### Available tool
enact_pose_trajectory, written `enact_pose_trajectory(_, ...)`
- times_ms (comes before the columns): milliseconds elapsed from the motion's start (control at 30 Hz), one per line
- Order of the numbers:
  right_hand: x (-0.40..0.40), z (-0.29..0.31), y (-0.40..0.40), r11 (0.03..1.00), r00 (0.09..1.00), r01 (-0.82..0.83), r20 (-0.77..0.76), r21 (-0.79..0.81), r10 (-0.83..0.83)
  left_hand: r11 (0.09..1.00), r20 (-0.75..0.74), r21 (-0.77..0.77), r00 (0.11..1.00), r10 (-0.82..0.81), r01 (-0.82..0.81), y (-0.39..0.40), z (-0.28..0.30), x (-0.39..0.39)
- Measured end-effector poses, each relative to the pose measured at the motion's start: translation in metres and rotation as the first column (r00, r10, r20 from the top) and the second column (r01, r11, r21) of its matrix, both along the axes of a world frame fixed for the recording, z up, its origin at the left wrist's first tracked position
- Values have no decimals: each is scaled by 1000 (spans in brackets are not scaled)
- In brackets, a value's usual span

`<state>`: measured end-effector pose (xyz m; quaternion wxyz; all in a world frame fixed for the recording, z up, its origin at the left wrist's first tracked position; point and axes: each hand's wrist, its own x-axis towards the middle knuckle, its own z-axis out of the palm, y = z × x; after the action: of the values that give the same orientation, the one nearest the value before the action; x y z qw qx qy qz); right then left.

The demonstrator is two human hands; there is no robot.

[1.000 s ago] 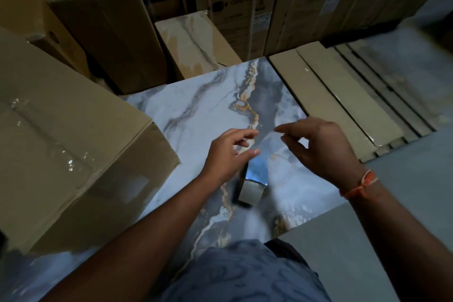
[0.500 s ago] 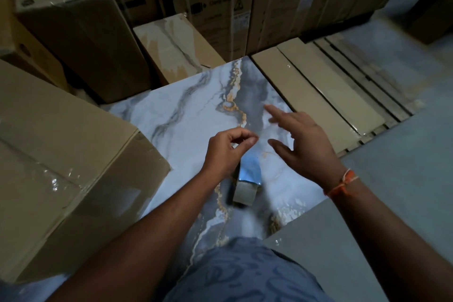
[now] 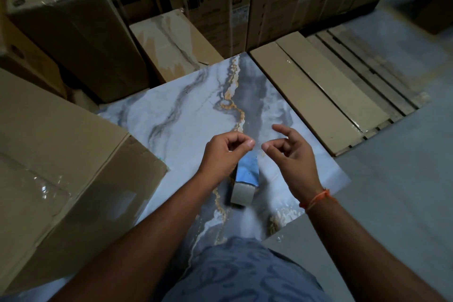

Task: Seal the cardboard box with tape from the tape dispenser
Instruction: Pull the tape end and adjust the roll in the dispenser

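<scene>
A large cardboard box [image 3: 73, 144] lies at the left on the marble floor, with clear shiny tape across its top. My left hand [image 3: 223, 154] is over the floor to the box's right, thumb and forefinger pinched on the end of a clear tape strip. The tape roll [image 3: 245, 185] hangs from that strip just below the hand. My right hand [image 3: 291, 157] is close beside the left, fingers curled and apart, its thumb tip near the strip's edge. Whether it touches the tape cannot be told. No separate dispenser shows.
Tall washing-machine cartons [image 3: 208, 0] stand along the back wall. More brown boxes [image 3: 73, 29] crowd the far left, and a stained one [image 3: 171, 41] sits behind the marble floor tile [image 3: 176, 120]. Flat long cartons [image 3: 318, 95] lie on a pallet at the right. My knee [image 3: 245, 274] fills the bottom.
My right hand has curled its fingers and drawn in beside the left hand's pinch. The left hand kept its pinch on the tape, and the roll still hangs below.
</scene>
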<state>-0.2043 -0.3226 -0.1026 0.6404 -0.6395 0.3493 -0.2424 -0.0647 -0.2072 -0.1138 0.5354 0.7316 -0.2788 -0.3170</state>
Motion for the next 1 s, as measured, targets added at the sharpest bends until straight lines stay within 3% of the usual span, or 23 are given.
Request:
enact_pose_trajectory(367,-6,-3,17,1000,999,2,53,-12,-1,992,-160,87,982,102,-89,15,3,-9)
enact_pose_trajectory(533,-9,-4,18,1000,997,16,71,-3,-15,991,-90,17,987,134,-133,21,8,-14)
enact_pose_trajectory(667,-13,-3,20,1000,997,19,74,7,-20,1000,109,7,994,22,-23,28,16,-21)
enact_pose_trajectory(833,-15,-4,22,1000,998,24,57,19,-25,999,346,11,937,-45,44,30,11,-23)
enact_pose_trajectory(1000,-18,-4,24,1000,1000,0,13,-1,0,1000,448,-7,894,-20,26,32,7,-24)
